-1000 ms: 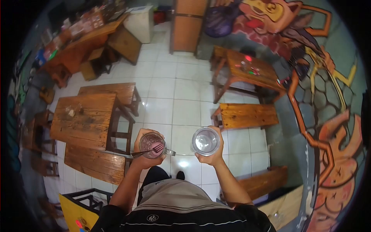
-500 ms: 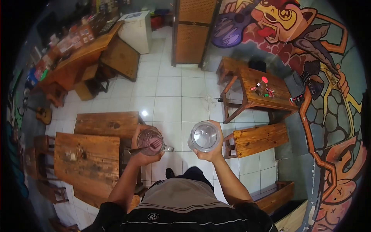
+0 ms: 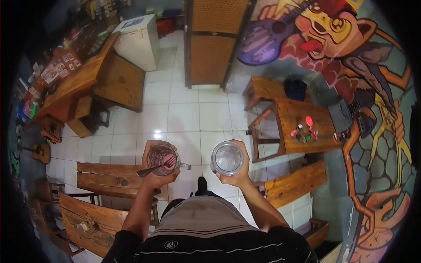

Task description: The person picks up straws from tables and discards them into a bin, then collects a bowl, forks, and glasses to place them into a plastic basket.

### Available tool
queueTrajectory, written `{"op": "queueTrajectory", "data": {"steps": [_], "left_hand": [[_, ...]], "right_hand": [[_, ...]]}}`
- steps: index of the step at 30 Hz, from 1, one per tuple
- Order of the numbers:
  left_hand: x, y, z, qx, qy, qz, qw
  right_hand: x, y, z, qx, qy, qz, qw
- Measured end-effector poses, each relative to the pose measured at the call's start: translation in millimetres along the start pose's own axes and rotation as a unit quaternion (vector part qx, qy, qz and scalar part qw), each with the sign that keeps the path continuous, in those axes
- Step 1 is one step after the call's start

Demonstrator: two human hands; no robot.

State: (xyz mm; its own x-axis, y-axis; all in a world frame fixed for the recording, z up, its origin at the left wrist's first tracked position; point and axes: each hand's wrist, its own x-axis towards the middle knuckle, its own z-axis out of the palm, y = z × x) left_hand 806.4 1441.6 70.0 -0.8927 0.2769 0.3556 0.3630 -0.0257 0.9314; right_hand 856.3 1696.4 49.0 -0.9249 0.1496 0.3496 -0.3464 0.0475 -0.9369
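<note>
Clear glass mug (image 3: 158, 153) is in the left hand (image 3: 154, 180), fingers and thumb wrapped round the body, its handle sticking out to the right. Metal fork (image 3: 150, 171) sits in it: tines down inside, stem leaning over the rim to the lower left. Mug interior reads pinkish; can't tell if that's residue or liquid. Right hand (image 3: 242, 175) is clamped on a clear cup (image 3: 227, 158), mouth up, gripped from the right side; glass or plastic, can't tell. Hands are apart, both containers held out ahead of the torso over white floor tiles (image 3: 184, 144), not touching each other. Wooden bench (image 3: 109, 179) to the left, second bench (image 3: 298, 184) to the right, wooden table (image 3: 287, 113) beyond that one with small red and green items (image 3: 308, 121) on top.
</note>
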Motion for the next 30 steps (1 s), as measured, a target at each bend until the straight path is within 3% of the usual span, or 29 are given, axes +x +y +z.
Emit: {"op": "queueTrajectory", "data": {"steps": [1, 3, 5, 8, 13, 15, 17, 21, 23, 30], "left_hand": [[12.8, -8.6, -9.5, 0.003, 0.011, -0.001, 1.000], [26.3, -35.5, -37.2, 0.180, -0.071, -0.080, 0.978], [48.1, -51.2, -56.3, 0.237, -0.064, -0.107, 0.964], [105.0, -43.8, -65.4, -0.008, 0.066, 0.023, 0.998], [181.6, -94.4, -132.2, 0.029, 0.061, 0.052, 0.996], [212.5, -110.6, -161.2, 0.079, 0.050, -0.025, 0.995], [260.5, -116.6, -180.6, 0.040, 0.050, 0.014, 0.998], [344.0, -138.7, -211.0, -0.002, -0.001, -0.012, 1.000], [388.0, -153.3, -222.2, 0.002, -0.034, 0.050, 0.998], [515.4, -228.4, -256.1, -0.029, -0.052, 0.047, 0.997]], "right_hand": [[21.9, 6.1, 2.5, 0.009, -0.030, -0.007, 0.999], [69.1, 16.1, 13.7, 0.007, -0.059, -0.001, 0.998], [112.8, 26.6, 30.5, 0.008, -0.086, 0.002, 0.996], [169.6, 51.8, 60.4, 0.024, -0.092, -0.003, 0.995], [247.1, 109.1, 111.1, 0.049, -0.076, 0.000, 0.996], [275.3, 122.5, 129.3, 0.054, -0.055, 0.011, 0.997], [314.3, 130.4, 140.9, 0.056, -0.041, 0.005, 0.998], [380.6, 142.1, 152.6, 0.038, -0.008, -0.003, 0.999], [409.6, 149.6, 156.5, 0.033, 0.027, -0.002, 0.999], [516.1, 217.1, 173.5, 0.029, 0.059, 0.019, 0.998]]}}
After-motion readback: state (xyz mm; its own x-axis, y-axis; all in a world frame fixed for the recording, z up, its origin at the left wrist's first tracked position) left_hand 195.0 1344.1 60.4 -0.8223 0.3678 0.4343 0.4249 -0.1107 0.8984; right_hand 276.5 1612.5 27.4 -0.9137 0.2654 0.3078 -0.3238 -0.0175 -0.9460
